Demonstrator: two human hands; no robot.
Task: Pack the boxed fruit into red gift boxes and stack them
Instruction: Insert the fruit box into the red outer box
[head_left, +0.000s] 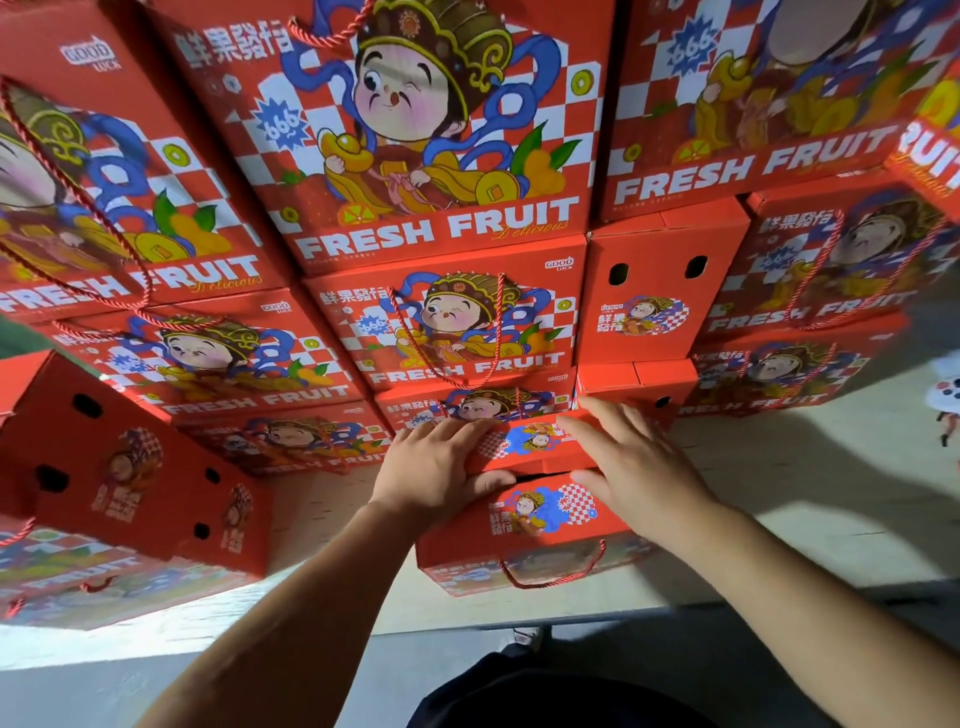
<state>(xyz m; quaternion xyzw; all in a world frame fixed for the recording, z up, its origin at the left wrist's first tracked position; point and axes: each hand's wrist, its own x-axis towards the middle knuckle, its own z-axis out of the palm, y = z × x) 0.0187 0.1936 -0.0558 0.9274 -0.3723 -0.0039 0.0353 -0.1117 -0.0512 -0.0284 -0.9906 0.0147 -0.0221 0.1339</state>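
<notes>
Gift boxes (441, 156), red, already stacked several rows high and several columns wide, filling the upper view: most of the stacking judged done. Two more boxes (135, 467) lying at the left beside the stack, one atop the other, placed but not in the wall. Last box (524, 530) standing on the floor in front of the stack's bottom row, rope handle (550, 571) hanging on its near side. Top flap (535, 447) being folded down, a dark gap under its front edge, so closing not finished. Left hand (431, 467) flat on the flap, fingers together, thumb hooked under its edge. Right hand (639, 467) pressing the flap's other end, fingers straight and slightly spread. Fruit inside not visible. Left to do, by judgement: shut the flap, lift onto the stack.
</notes>
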